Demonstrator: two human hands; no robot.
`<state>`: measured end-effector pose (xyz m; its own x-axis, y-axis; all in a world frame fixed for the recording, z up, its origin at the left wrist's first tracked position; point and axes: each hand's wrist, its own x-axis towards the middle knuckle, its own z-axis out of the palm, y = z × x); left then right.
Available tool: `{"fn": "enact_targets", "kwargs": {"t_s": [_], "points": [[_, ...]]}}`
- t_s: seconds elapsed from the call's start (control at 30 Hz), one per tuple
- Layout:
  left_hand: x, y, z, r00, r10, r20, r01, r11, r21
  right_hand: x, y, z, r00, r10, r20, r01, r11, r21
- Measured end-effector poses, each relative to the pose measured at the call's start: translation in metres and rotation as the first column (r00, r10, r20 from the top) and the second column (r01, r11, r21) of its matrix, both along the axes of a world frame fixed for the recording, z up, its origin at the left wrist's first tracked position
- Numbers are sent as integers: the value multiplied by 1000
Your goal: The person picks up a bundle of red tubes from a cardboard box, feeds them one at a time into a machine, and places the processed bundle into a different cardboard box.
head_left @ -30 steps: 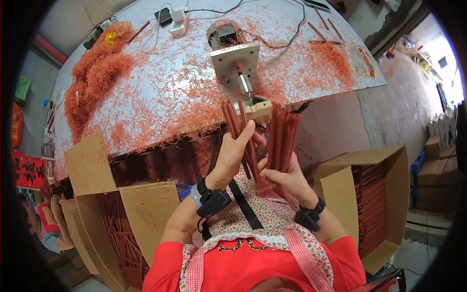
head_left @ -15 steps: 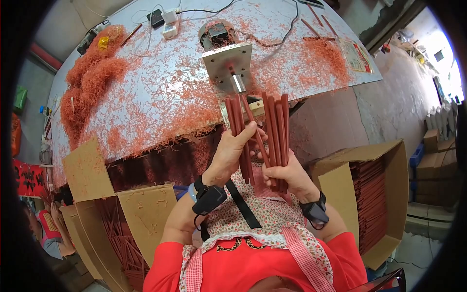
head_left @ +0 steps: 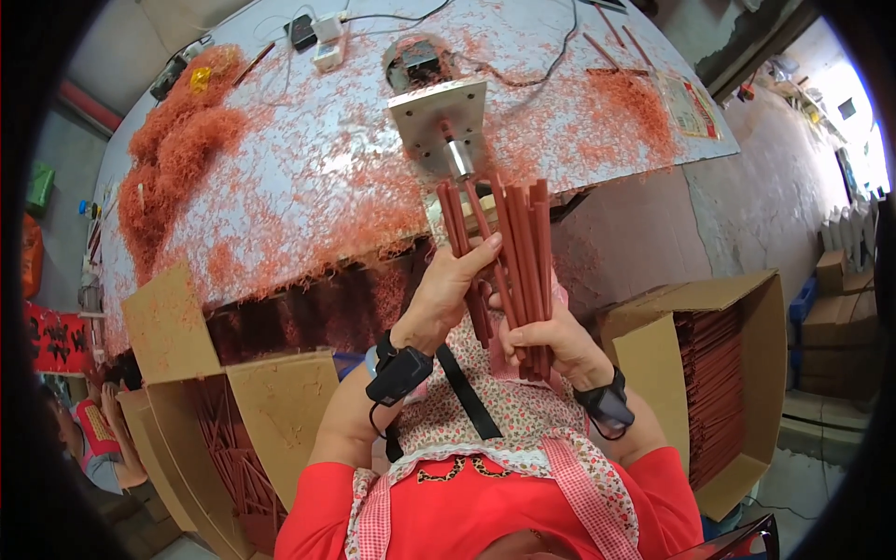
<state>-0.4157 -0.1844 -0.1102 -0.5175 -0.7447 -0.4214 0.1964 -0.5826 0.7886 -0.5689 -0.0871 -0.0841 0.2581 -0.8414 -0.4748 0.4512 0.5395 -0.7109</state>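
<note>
My left hand [head_left: 446,285] is closed around a small bundle of reddish-brown sticks [head_left: 452,219], its thumb lying across them. Fingers wrapped, my right hand [head_left: 565,343] grips the lower part of a thicker bundle of similar sticks [head_left: 527,243]. Both bundles stand roughly parallel, their far ends pointing at a motor-driven machine. Between them a single stick [head_left: 479,210] slants up to the mouth of the machine's silver spindle [head_left: 457,159]; whether its tip is inside I cannot tell. The spindle sticks out of a square metal plate [head_left: 425,117] in front of a dark motor [head_left: 415,63].
Orange-red curled shavings [head_left: 201,140] heap on the white table [head_left: 308,177] and scatter across it. Open cardboard boxes of sticks stand at my left [head_left: 285,401] and right [head_left: 761,373]. A power strip [head_left: 327,47] and cables lie at the back. Another person [head_left: 103,439] sits far left.
The right-hand bundle has shifted left, closer to the left-hand bundle and the slanting stick. My left hand has moved slightly right. Both hands keep their hold.
</note>
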Motion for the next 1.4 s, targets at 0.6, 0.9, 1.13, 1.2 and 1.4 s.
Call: {"fn": "enact_targets", "kwargs": {"t_s": [0.6, 0.9, 1.13, 1.2, 1.4], "points": [[3, 14, -7, 991, -53, -125, 63, 995, 80, 9, 22, 4, 982, -114, -148, 91, 984, -153], [-11, 12, 9, 996, 79, -50, -74, 993, 89, 26, 17, -3, 958, -199, -204, 140, 952, -272], [-21, 22, -2, 992, 115, -54, -112, 992, 48, 15, 31, -11, 984, -76, -161, 48, 984, -171], [-11, 23, -2, 994, 22, -111, -15, 998, 62, 9, 30, 4, 993, -106, -59, 95, 981, -170], [-10, 0, 2, 996, 33, -82, -30, 999, 41, 13, 6, 9, 978, -209, 10, 207, 957, -205]]}}
